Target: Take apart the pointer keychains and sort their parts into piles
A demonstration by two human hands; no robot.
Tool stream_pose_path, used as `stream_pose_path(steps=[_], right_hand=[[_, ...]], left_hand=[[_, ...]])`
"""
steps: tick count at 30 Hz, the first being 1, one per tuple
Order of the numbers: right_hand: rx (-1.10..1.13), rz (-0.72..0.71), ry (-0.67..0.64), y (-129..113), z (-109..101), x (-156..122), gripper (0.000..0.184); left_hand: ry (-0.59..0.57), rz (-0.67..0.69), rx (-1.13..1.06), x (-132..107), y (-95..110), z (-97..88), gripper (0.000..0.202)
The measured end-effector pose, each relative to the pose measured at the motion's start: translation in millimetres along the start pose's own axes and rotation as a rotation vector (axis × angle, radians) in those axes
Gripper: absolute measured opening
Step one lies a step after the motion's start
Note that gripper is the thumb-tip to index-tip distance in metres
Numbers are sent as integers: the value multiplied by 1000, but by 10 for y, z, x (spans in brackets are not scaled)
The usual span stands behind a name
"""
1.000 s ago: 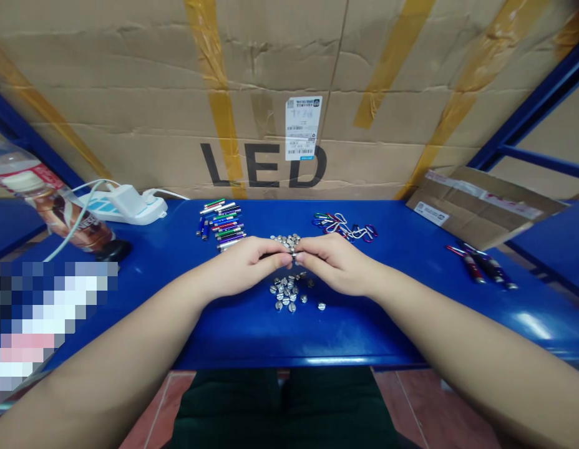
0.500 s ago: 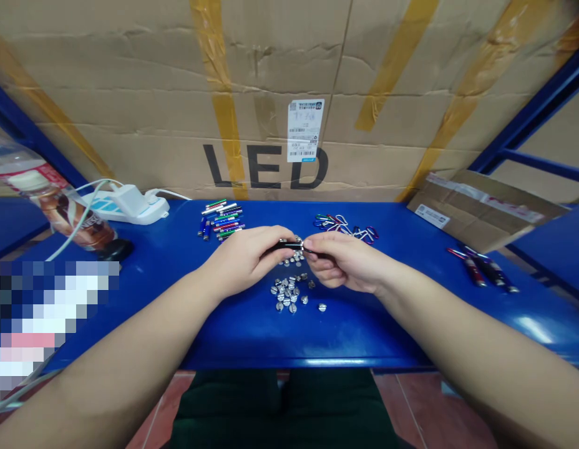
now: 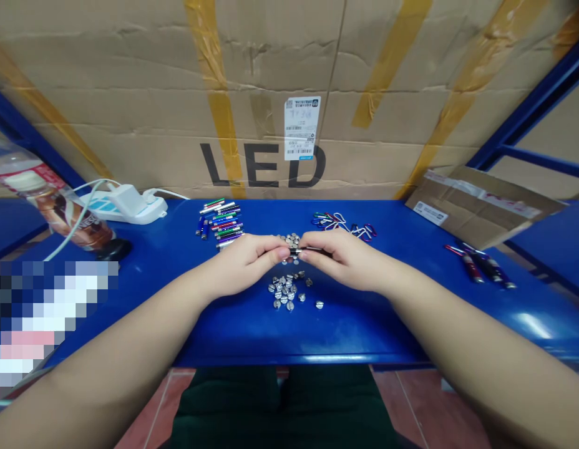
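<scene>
My left hand (image 3: 245,262) and my right hand (image 3: 343,259) meet over the middle of the blue table (image 3: 177,312), both closed in a pinch. Between their fingertips is a small dark pen-like flashlight (image 3: 308,251); the right hand holds its body, the left pinches its silver end. Just below the hands lie several small silver caps (image 3: 287,293), with more of them (image 3: 291,239) behind the fingers. A row of coloured mini flashlights (image 3: 223,223) lies behind the left hand.
Coloured carabiner clips (image 3: 345,226) lie behind the right hand. Several finished flashlights (image 3: 481,267) sit at the right. A drink bottle (image 3: 50,199) and white power strip (image 3: 123,204) stand at the left. A cardboard box marked LED (image 3: 289,93) walls the back; a flat carton (image 3: 476,202) lies right.
The hands lifted a little and drew apart half a second ago, showing the dark flashlight, then closed together again over the silver caps.
</scene>
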State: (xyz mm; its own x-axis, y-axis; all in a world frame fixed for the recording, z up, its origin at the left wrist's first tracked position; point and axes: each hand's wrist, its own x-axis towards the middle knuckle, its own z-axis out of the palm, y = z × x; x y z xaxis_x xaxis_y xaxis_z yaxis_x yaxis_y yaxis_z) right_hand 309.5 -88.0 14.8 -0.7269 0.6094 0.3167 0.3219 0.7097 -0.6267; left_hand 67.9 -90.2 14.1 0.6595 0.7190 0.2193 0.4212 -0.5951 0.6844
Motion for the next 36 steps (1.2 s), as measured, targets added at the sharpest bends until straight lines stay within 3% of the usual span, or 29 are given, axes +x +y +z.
stream_pose_path(steps=[4, 9, 11, 14, 20, 24, 30, 36], right_hand=[[-275, -210, 9, 41, 8, -11, 19], [-640, -337, 18, 57, 27, -26, 31], [-712, -367, 25, 59, 29, -21, 31], [-681, -347, 61, 74, 32, -6, 29], [-387, -163, 55, 79, 51, 6, 20], [-299, -141, 75, 70, 76, 7, 19], [-502, -275, 121, 89, 90, 5, 19], [-786, -374, 151, 35, 75, -5, 29]], left_hand=[[-93, -192, -225, 24, -9, 9, 41], [-243, -501, -724, 18, -44, 28, 42], [-274, -558, -793, 17, -56, 40, 42], [-219, -490, -691, 14, -65, 65, 46], [78, -119, -169, -9, -49, 59, 27], [138, -28, 34, -4, -31, 29, 27], [127, -134, -16, 45, -21, 66, 41], [-29, -493, -648, 60, 4, 96, 46]])
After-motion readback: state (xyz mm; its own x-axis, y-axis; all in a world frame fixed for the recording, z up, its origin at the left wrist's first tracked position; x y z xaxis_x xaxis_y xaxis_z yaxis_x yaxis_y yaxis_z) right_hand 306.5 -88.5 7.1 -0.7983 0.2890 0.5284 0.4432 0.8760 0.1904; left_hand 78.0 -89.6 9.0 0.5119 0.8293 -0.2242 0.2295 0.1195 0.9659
